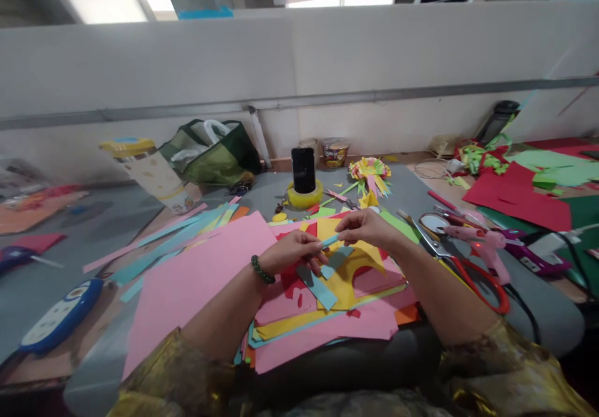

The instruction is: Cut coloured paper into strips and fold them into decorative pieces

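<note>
Between my two hands is a small light-blue paper strip (329, 241). My left hand (299, 251), with a green bead bracelet (262, 269) at the wrist, pinches its left end. At the other end, the fingertips of my right hand (362, 226) are closed on the same strip. Beneath them lie more light-blue paper pieces (322, 291), one of them right under my left fingers. These rest on yellow paper (344, 283) with a curved cut-out, atop a stack of pink sheets (322, 342) and other coloured paper.
Scissors with red handles (482, 286) and a pink glue gun (482, 242) lie at right. A phone (303, 170) stands in a yellow tape roll (305, 196) ahead, beside a paper flower (369, 170). Left are paper strips (154, 255), a tumbler (154, 173) and a green bag (215, 155).
</note>
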Demonstrator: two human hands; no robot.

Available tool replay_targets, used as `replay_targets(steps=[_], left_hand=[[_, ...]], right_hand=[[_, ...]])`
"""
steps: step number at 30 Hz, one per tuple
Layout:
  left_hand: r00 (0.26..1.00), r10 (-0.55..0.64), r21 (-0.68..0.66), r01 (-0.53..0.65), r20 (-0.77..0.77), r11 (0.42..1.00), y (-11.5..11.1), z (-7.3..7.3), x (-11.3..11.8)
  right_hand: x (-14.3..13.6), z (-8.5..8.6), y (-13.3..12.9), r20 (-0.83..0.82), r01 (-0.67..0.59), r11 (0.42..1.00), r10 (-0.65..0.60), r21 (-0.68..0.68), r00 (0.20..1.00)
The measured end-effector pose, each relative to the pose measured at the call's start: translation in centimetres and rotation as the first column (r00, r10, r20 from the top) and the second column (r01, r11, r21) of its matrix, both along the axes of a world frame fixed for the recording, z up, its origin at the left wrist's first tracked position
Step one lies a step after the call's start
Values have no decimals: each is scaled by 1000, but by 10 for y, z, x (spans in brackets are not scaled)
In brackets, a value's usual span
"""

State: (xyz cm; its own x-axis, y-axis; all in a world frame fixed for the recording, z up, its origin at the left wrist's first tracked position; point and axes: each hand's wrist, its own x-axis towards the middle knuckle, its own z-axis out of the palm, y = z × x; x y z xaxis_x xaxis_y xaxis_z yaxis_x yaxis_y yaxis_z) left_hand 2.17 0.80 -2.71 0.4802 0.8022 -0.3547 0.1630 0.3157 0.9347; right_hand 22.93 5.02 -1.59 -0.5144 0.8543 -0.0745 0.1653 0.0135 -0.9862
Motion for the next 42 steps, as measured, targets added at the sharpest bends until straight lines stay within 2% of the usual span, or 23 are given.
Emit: replay_targets(steps=[8, 14, 21, 31, 42], left_hand=[[999, 10, -74, -6, 42, 997, 3, -2, -1], [999, 32, -22, -33, -24, 999, 1, 1, 1], [996, 37, -40, -41, -83, 998, 0, 1, 3], [985, 44, -35, -51, -169, 998, 0, 3, 5], [988, 28, -25, -32, -153, 999, 1, 2, 3]], right_hand=[[0, -1, 1, 49, -27, 999, 29, -25, 998], [-4, -1, -3, 59, -52, 998, 54, -39, 997], [-7, -7, -1, 7, -52, 999, 52, -14, 999], [-6, -8, 0, 14, -72, 996, 73, -47, 997], [-6, -7, -2, 20, -71, 997, 71, -32, 997]])
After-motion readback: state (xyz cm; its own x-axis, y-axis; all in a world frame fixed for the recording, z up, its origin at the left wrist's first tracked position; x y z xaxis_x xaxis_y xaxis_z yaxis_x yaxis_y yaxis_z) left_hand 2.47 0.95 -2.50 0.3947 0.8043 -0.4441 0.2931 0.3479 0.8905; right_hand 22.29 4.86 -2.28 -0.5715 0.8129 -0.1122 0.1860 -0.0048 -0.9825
